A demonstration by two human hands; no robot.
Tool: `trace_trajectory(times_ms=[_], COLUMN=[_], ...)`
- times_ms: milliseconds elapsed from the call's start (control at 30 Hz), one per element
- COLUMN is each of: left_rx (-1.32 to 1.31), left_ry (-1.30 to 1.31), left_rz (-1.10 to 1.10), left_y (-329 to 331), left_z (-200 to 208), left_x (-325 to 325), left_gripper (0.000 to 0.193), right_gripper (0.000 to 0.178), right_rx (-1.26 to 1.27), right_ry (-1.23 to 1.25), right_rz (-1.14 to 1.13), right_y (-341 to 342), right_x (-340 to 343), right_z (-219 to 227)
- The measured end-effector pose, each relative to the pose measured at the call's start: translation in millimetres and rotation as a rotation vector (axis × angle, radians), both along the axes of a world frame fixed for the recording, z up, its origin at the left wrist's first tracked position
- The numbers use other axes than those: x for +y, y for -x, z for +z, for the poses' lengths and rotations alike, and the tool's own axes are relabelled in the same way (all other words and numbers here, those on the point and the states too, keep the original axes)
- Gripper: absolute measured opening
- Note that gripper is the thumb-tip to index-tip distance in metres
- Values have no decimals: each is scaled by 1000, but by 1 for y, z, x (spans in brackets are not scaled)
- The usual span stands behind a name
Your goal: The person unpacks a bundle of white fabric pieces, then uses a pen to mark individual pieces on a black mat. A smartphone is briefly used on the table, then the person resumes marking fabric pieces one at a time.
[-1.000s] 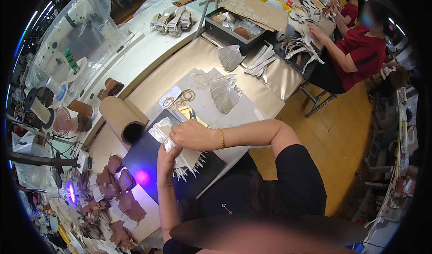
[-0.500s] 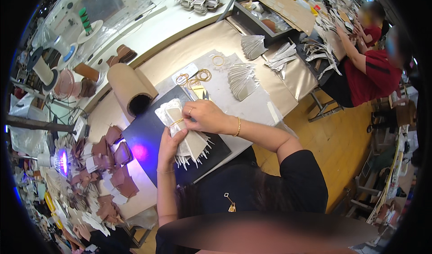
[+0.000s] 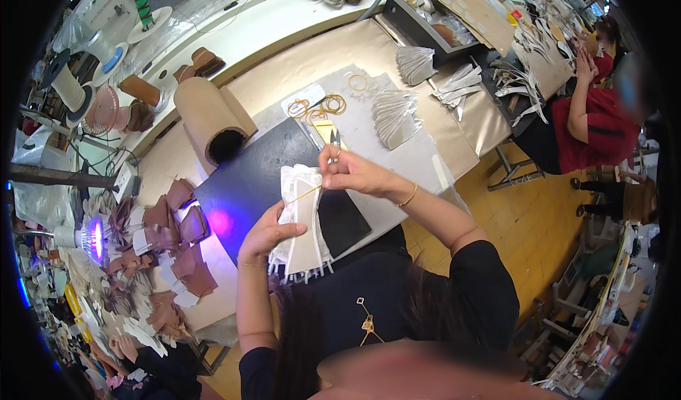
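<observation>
a bundle of pale flat pieces [image 3: 303,240] is held up over the near edge of a black mat [image 3: 266,155]. it is gripped by the left hand [image 3: 265,232], thumb laid across its front. a thin yellow band [image 3: 308,193] over it is pinched by the closed fingertips of the right hand [image 3: 357,171]. snips [image 3: 335,138] are seen just beyond; loose bands [image 3: 332,105] and fanned pale pieces [image 3: 396,120] are spread farther back on the counter [image 3: 305,58].
</observation>
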State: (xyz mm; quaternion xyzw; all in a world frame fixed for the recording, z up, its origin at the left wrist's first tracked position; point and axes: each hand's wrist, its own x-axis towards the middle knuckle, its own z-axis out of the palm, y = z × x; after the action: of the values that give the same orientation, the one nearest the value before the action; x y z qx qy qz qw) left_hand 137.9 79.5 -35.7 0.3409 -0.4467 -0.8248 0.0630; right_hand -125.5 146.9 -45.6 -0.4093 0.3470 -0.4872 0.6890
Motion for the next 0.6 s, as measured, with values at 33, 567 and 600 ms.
trace_trajectory(times_ms=[33, 567, 600], left_rx=[-26, 548, 564], left_ry=[29, -489, -472], left_rz=[-141, 482, 476], left_y=[-5, 6, 7], left_z=[0, -65, -64], left_x=[-4, 24, 26], left_gripper=[76, 58, 58], right_gripper=[17, 18, 17], right_rx=[131, 1354, 1367], right_ry=[14, 167, 124], right_rz=[-74, -754, -717], right_y=[6, 151, 159], right_x=[-3, -116, -118], right_z=[0, -36, -37])
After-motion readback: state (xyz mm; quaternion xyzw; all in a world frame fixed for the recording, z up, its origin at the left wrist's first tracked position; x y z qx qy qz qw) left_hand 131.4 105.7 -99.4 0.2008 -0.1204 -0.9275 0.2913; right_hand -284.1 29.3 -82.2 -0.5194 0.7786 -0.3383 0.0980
